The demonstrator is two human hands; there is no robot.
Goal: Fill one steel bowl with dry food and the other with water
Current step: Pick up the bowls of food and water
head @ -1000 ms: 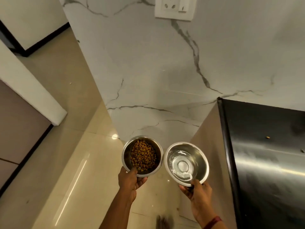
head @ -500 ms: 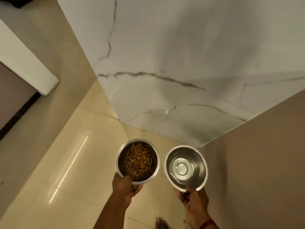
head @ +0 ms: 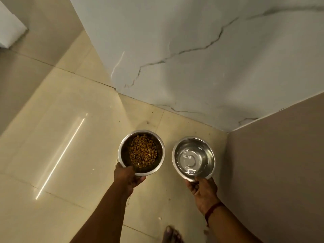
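Observation:
Two steel bowls hang side by side low over the floor, near a corner. The left steel bowl (head: pixel 157 148) holds brown dry food (head: pixel 142 154); my left hand (head: pixel 128 177) grips its near rim. The right steel bowl (head: pixel 193 157) holds clear water that glints; my right hand (head: pixel 203 192) grips its near rim, thumb on top. Both bowls are level and a small gap separates them. I cannot tell whether either bowl touches the floor.
Cream glossy floor tiles (head: pixel 70 155) spread to the left. A white marble-veined wall (head: pixel 192 58) stands behind the bowls, and a beige cabinet side (head: pixel 280 163) closes the right. My bare foot (head: pixel 171 235) shows at the bottom edge.
The view has tilted down and both bowls have gone lower toward the floor corner. The black counter and wall socket have left the view. Both hands keep their hold.

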